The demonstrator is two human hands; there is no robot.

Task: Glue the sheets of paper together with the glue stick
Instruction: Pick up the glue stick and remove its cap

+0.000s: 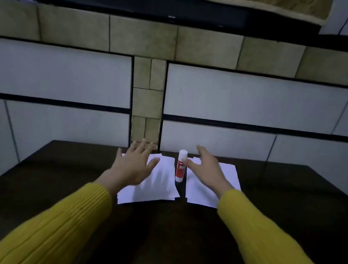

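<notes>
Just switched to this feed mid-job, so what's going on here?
A person in yellow sleeves reaches over a dark table. The glue stick stands upright, cap on, between two stacks of white paper. The open left hand is over the left stack; the open right hand is over the right stack, its thumb close to the glue stick. Nothing is gripped yet, and no gluing has started.

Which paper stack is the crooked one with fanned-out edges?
The left stack, under the left hand. It lies skewed, with sheet edges showing at its near side. The right stack, beyond the glue stick, sits squarer.
</notes>
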